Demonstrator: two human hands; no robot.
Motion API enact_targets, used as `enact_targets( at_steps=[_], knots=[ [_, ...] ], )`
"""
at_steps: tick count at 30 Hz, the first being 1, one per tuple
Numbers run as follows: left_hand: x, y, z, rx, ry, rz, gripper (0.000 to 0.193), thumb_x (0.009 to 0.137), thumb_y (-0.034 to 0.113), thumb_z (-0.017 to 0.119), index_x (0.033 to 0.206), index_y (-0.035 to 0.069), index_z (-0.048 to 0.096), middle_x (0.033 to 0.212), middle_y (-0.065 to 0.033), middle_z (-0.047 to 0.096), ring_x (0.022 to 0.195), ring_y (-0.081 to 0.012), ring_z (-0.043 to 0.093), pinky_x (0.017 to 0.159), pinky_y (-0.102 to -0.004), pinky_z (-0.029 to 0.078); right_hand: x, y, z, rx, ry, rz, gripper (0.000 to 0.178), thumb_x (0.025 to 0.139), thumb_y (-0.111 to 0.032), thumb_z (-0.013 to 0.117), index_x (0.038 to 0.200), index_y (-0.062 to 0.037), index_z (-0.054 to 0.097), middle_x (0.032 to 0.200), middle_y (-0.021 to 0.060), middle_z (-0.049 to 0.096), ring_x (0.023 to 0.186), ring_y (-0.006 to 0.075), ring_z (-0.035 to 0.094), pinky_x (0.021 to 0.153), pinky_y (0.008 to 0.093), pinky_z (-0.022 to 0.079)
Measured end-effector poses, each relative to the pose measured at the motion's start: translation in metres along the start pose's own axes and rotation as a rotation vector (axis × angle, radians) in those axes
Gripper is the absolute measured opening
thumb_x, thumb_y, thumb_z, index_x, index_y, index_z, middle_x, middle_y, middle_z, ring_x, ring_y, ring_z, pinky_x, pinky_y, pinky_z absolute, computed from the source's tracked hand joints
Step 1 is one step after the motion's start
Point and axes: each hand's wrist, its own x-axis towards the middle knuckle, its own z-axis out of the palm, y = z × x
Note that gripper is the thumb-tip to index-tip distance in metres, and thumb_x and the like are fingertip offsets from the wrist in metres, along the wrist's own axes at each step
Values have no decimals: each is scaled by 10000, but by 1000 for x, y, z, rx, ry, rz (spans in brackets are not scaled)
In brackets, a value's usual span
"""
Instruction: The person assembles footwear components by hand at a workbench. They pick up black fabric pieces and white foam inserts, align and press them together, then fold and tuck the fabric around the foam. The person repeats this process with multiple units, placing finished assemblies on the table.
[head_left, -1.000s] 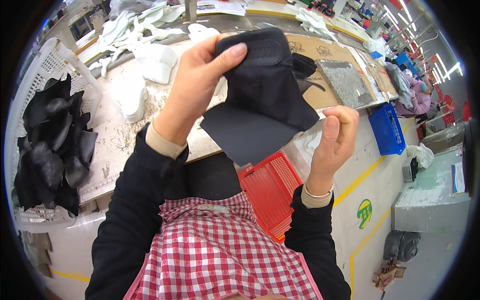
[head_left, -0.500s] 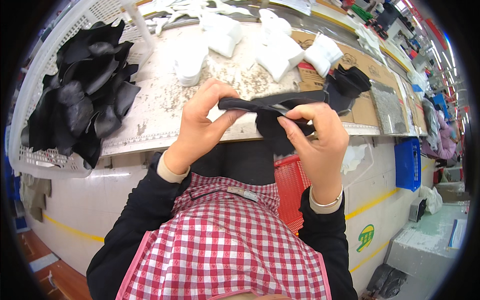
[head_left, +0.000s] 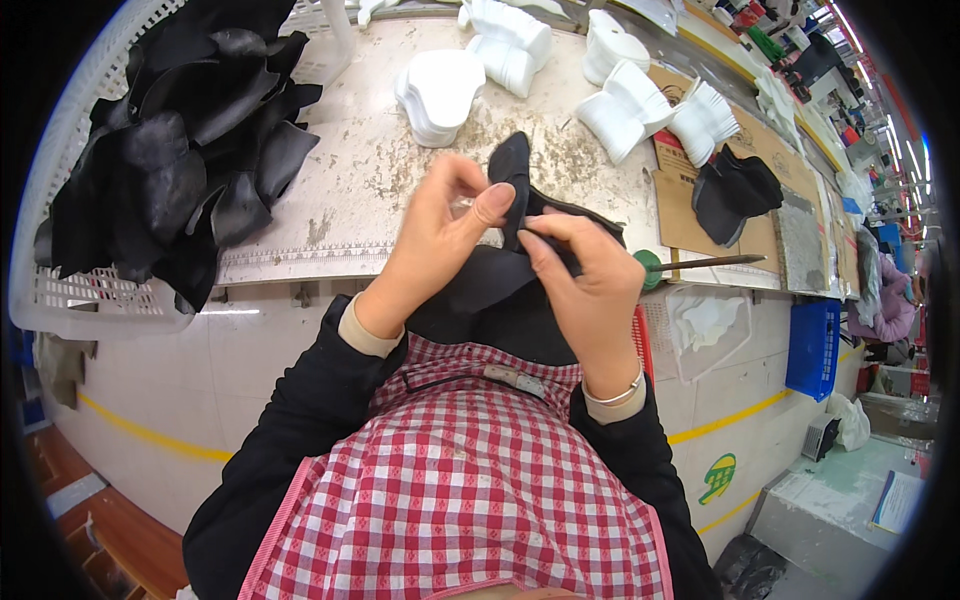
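Note:
Both hands pinch a soft black cut piece, like leather or lined fabric, above the table's near edge. My left hand is closed, thumb and fingers gripping a narrow folded part that points away from me. Close beside it, my right hand pinches the same piece with thumb and forefinger. A broad flap hangs toward my lap; folds hide some of its shape. Just right of my right hand, a pointed tool with a green handle lies at the table edge. Further right rests a stack of black pieces.
Piled black pieces fill a white plastic basket at the left. Several stacks of white shaped pieces stand across the table. Flattened cardboard lies at the right. Below the edge are a blue basket and a red basket.
The black piece has turned from lying crosswise to pointing away from me. My hands have come closer together, the right moving left. The green-handled tool has come into sight.

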Motion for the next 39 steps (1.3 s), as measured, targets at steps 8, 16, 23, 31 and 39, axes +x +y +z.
enact_targets(
  at_steps=[8,16,23,31,39],
  knots=[
    [-1,-11,3,-567,-71,-196,183,1002,92,696,1136,22,592,1015,-9,659,952,-78,613,869,-235,495,2,25,8,153,-251,-185,198,921,15,667,1106,-17,731,1134,115,750,1214,352,674,964,423,550],
    [-3,-16,12,-338,-78,-77,141,1006,-24,635,1137,27,618,1087,-5,647,1019,-67,611,891,-221,497,9,45,-3,-123,-51,-75,217,860,-37,817,1053,2,725,1023,122,733,946,212,721,770,314,562],
    [-3,-7,8,-191,-220,-50,184,1036,68,622,1207,1,624,1083,-12,664,1008,-79,607,913,-239,490,8,50,-10,-22,-201,60,261,813,-149,869,989,-19,727,902,117,735,797,273,706,696,357,549],
    [1,1,-3,-225,-338,-136,226,1039,120,648,1229,-1,631,1113,-11,663,1039,-69,590,932,-229,464,8,56,-9,-108,-107,7,171,832,-67,777,943,-13,658,864,140,710,780,300,717,686,393,555],
    [-2,3,-11,-364,-403,-264,186,1014,153,692,1137,19,653,1035,28,624,1007,-56,555,910,-226,450,6,47,-10,-153,-130,-106,201,818,-75,838,975,-29,721,906,90,737,808,257,698,722,355,540]
  ],
)
